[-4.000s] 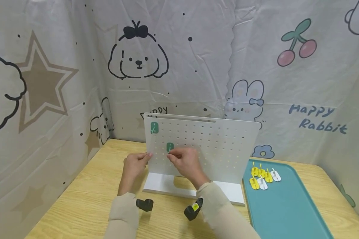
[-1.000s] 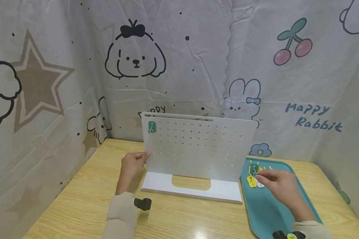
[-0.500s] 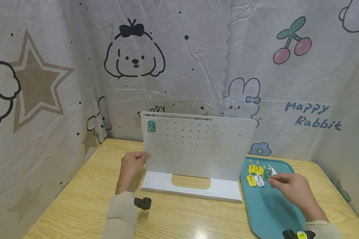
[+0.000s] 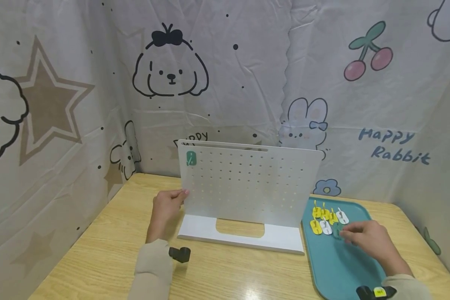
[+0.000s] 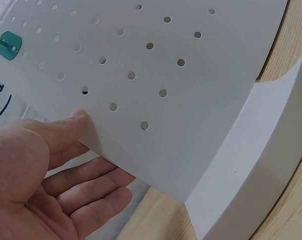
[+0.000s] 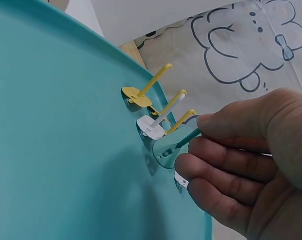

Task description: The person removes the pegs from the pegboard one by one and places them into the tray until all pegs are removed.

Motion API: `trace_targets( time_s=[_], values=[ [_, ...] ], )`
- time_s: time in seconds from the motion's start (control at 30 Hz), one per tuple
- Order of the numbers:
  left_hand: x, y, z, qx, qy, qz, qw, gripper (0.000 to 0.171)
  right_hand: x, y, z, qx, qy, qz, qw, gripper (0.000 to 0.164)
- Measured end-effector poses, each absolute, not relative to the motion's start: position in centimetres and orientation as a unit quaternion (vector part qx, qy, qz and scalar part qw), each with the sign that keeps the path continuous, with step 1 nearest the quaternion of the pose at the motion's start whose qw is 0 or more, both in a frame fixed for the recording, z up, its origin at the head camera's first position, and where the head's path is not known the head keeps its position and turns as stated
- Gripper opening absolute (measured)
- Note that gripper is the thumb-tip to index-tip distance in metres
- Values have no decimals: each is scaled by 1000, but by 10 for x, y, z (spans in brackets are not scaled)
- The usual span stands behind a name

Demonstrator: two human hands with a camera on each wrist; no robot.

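A white pegboard (image 4: 247, 189) stands upright on its base. My left hand (image 4: 166, 210) holds its left edge, thumb on the front and fingers behind, as the left wrist view shows. One green hook (image 4: 191, 158) sits in the board's upper left corner. Over at the tray, my right hand (image 4: 371, 241) pinches a second green hook (image 6: 165, 150) by its prong between thumb and index finger, its plate close over the tray surface. Several yellow hooks (image 4: 316, 227) and two white hooks (image 4: 325, 226) lie beside it, prongs pointing up.
The teal tray (image 4: 345, 271) lies right of the board, its raised rim close to the base (image 4: 281, 239). Both are on a wooden table (image 4: 217, 271). A printed curtain (image 4: 247, 83) hangs behind and at the sides.
Four seconds ago my right hand was at a lower green hook on the board. That hook came off and travelled right, then down beside the white hooks. My left hand stayed on the edge.
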State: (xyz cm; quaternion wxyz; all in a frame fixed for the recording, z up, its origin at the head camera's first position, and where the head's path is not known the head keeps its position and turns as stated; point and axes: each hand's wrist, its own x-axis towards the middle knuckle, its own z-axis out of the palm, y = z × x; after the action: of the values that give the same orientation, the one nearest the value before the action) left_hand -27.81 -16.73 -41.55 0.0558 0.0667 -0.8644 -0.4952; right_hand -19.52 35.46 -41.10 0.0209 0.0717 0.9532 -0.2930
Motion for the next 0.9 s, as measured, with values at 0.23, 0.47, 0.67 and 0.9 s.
trace_targets(
  time_s=[0.23, 0.47, 0.67, 0.9],
  values=[
    [-279, -168, -415, 62, -868, -490, 56, 40, -201, 357, -415, 83, 953, -291, 30, 35],
    [-277, -169, -415, 56, -871, -485, 64, 39, -204, 359, -416, 85, 954, -286, 27, 37],
    [-278, -169, -415, 58, -868, -489, 63, 40, -204, 358, -412, 89, 954, -287, 11, 41],
    [-278, -169, -415, 61, -866, -492, 58, 40, -196, 344, -401, 76, 951, -298, -20, 50]
  ],
)
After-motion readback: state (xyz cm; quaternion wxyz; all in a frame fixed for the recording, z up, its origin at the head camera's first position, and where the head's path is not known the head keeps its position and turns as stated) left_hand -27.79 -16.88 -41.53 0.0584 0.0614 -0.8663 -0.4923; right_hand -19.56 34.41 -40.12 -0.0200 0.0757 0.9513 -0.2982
